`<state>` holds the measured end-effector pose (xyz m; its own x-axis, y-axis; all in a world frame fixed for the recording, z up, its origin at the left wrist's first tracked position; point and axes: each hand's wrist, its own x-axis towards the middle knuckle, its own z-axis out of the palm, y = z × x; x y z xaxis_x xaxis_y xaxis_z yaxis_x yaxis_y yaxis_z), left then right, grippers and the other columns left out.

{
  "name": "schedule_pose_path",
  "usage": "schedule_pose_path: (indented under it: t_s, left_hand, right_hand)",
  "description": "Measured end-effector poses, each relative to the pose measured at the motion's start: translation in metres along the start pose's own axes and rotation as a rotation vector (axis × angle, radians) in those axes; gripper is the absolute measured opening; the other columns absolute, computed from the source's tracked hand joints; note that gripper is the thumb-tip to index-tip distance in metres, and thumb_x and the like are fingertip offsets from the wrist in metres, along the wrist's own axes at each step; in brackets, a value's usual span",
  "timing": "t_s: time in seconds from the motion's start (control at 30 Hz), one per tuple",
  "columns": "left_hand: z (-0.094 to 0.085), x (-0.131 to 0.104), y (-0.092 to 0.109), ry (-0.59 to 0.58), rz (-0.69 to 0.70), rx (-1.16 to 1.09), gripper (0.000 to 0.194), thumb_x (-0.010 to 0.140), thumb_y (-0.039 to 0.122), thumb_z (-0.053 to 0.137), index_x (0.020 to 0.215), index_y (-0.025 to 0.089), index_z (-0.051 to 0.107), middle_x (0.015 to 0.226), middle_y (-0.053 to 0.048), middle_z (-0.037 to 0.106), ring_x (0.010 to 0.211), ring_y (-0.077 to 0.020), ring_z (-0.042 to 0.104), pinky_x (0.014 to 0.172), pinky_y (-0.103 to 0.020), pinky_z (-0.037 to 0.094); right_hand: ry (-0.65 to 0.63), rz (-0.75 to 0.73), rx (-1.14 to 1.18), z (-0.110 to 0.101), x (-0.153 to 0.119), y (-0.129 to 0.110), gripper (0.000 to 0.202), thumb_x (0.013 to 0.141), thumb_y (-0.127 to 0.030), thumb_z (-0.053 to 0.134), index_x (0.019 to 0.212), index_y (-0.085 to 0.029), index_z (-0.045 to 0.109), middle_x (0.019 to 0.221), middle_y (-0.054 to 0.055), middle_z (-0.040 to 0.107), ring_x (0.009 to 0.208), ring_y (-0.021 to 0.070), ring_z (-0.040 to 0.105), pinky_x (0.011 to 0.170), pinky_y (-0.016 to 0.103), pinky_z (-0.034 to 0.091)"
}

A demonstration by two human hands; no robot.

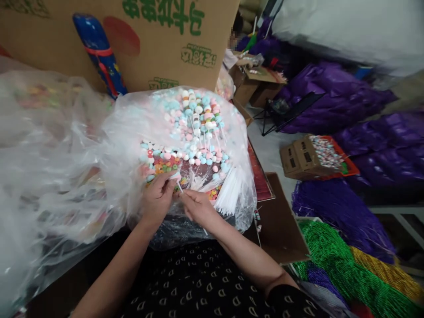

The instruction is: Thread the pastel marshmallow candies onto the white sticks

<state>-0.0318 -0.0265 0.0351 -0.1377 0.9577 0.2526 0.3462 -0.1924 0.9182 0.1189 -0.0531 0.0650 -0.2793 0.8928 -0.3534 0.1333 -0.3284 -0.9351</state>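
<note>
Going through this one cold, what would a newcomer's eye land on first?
Probably the pastel pink, blue and white pieces heaped on clear plastic in the middle. Just below, the left hand holds a small pink piece while the right hand grips its white stick. Then the shiny green bundle at lower right.

One left hand (157, 192), one right hand (198, 206). One held white stick (179, 187), one blue bottle (96, 46), one large green-lettered box (159, 51), one folding chair (300, 110), one orange tray (353, 170), one other person (229, 59). Loaded sticks (197, 125), spare sticks (228, 192) and loose candies (167, 166) are too crowded to count.
</note>
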Motion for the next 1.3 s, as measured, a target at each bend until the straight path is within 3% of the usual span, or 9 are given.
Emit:
schedule_pose_path:
  t_s: [0.13,0.23,0.43,0.8,0.93,1.13,1.3]
  left_hand:
    - [-0.001,0.01,-0.006,0.077,-0.067,-0.03,0.031,0.091,0.048,0.071,0.108,0.024,0.08,0.093,-0.003,0.079,0.08,-0.0212,0.07,0.077,-0.031,0.055]
    - [-0.004,0.015,-0.006,0.086,-0.065,-0.02,0.031,0.09,0.05,0.071,0.106,0.025,0.081,0.092,-0.002,0.079,0.081,-0.0214,0.07,0.076,-0.031,0.054]
    - [-0.003,0.011,-0.005,-0.031,-0.023,-0.017,0.032,0.091,0.051,0.069,0.105,0.024,0.081,0.098,-0.005,0.082,0.085,-0.0237,0.074,0.083,-0.033,0.058]
    - [-0.001,0.002,-0.005,-0.05,-0.126,-0.059,0.044,0.09,0.059,0.068,0.113,0.023,0.08,0.102,-0.008,0.081,0.092,-0.027,0.075,0.093,-0.04,0.057]
    - [0.001,-0.002,0.002,-0.059,-0.154,-0.108,0.04,0.09,0.057,0.07,0.109,0.023,0.08,0.094,-0.007,0.08,0.085,-0.0259,0.075,0.087,-0.038,0.059]
    - [0.008,-0.008,0.011,-0.082,0.028,-0.107,0.028,0.092,0.047,0.069,0.104,0.025,0.08,0.108,-0.007,0.081,0.105,-0.0274,0.075,0.099,-0.04,0.059]
    - [0.004,-0.006,0.011,-0.07,-0.004,-0.077,0.033,0.095,0.05,0.068,0.111,0.024,0.08,0.11,-0.009,0.081,0.102,-0.0276,0.076,0.097,-0.04,0.059]
  right_hand:
    - [-0.02,0.037,0.038,-0.007,-0.004,-0.001,0.031,0.105,-0.039,0.054,0.112,-0.017,0.077,0.046,-0.011,0.047,0.041,0.0078,0.035,0.048,0.021,0.029]
    - [-0.051,0.033,0.032,-0.012,-0.013,0.005,0.033,0.104,-0.039,0.056,0.116,-0.017,0.077,0.048,-0.011,0.049,0.041,0.0076,0.035,0.049,0.021,0.029]
    - [0.02,-0.003,0.119,-0.008,-0.019,0.02,0.038,0.101,-0.046,0.054,0.105,-0.015,0.076,0.041,-0.011,0.042,0.039,0.0084,0.03,0.047,0.023,0.023]
    - [0.082,-0.042,0.22,0.003,-0.01,0.017,0.046,0.095,-0.06,0.058,0.095,-0.017,0.074,0.042,-0.012,0.039,0.038,0.0083,0.031,0.045,0.024,0.021]
    - [0.105,-0.057,0.229,0.002,-0.005,0.014,0.042,0.097,-0.056,0.057,0.091,-0.017,0.071,0.042,-0.011,0.042,0.039,0.008,0.031,0.047,0.023,0.024]
    - [0.105,-0.085,0.216,0.011,0.004,0.018,0.052,0.096,-0.065,0.059,0.068,-0.024,0.044,0.047,-0.01,0.038,0.043,0.0081,0.032,0.045,0.023,0.023]
    - [0.062,-0.112,0.167,0.0,-0.003,0.016,0.048,0.096,-0.066,0.058,0.077,-0.022,0.054,0.048,-0.009,0.043,0.046,0.0088,0.035,0.047,0.023,0.026]
